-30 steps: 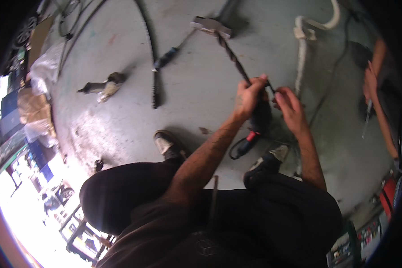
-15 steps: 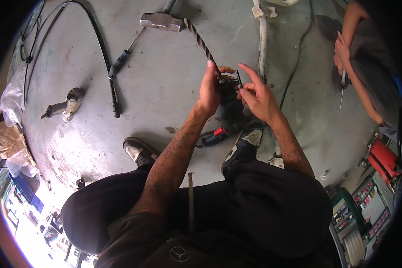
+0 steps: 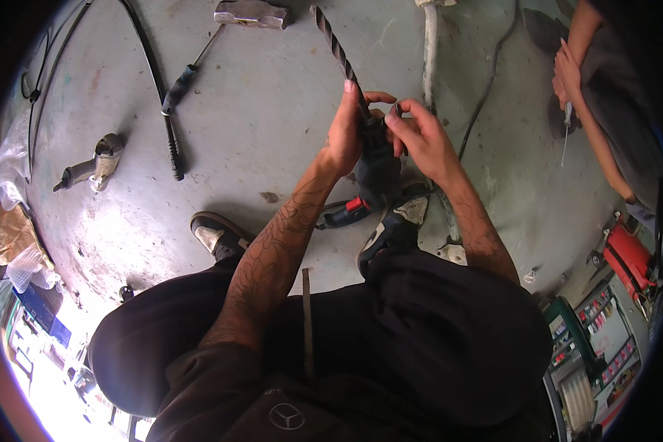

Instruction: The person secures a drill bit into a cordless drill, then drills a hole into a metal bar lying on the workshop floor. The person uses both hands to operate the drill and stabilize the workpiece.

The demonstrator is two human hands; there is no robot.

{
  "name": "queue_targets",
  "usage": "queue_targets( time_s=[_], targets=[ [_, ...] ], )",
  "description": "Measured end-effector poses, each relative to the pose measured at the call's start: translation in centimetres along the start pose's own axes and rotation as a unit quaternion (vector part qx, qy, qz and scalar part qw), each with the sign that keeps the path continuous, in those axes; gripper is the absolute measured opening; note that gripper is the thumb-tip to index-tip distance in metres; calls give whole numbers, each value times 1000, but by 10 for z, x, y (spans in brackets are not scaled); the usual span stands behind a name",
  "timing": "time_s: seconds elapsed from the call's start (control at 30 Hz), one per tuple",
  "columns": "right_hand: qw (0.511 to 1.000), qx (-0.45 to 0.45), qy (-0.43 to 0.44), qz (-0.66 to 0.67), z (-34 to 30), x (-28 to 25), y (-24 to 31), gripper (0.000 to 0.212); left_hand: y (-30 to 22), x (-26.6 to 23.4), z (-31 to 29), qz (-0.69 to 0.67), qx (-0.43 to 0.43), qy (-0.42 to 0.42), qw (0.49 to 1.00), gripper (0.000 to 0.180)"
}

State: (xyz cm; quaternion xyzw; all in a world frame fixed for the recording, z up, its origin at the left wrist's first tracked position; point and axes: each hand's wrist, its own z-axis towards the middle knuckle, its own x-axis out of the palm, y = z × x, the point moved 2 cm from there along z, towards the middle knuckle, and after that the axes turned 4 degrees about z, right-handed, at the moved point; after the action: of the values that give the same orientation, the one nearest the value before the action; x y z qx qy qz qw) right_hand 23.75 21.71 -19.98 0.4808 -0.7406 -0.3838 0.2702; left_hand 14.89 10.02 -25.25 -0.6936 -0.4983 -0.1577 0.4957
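A dark power drill [image 3: 379, 173] with a red switch stands in front of me, a long twist drill bit [image 3: 334, 46] pointing away from its chuck. My left hand [image 3: 343, 136] is wrapped round the chuck and the base of the bit, its thumb along the bit. On the chuck's right side, my right hand [image 3: 426, 144] pinches a small dark chuck key [image 3: 397, 110], mostly hidden by the fingers. The drill's lower end is beside my right shoe [image 3: 405, 221].
A hammer head [image 3: 252, 14], a screwdriver [image 3: 178, 90], a black cable [image 3: 151, 55] and a metal air tool [image 3: 99, 163] lie on the floor. To the right are a whitish pipe [image 3: 430, 62] and a co-worker's hand [image 3: 565, 77] holding a thin screwdriver [image 3: 565, 147].
My right index finger, stretched out before, has curled in, and the right hand has closed round the chuck key. My left hand keeps its hold. The whole view has shifted slightly.
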Motion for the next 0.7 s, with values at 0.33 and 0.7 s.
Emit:
queue_targets(
  time_s=[0.33, 0.7],
  targets=[
    [996, -34, -3, 79, -4, -17, -14, 14, -4, 15, -3, 36, 3, 63, 997, 91],
    [997, -27, -63, -18, -6, -4, -5, 14, 2, 16, -9, 77, 19, -6, 997, 82]
  ],
)
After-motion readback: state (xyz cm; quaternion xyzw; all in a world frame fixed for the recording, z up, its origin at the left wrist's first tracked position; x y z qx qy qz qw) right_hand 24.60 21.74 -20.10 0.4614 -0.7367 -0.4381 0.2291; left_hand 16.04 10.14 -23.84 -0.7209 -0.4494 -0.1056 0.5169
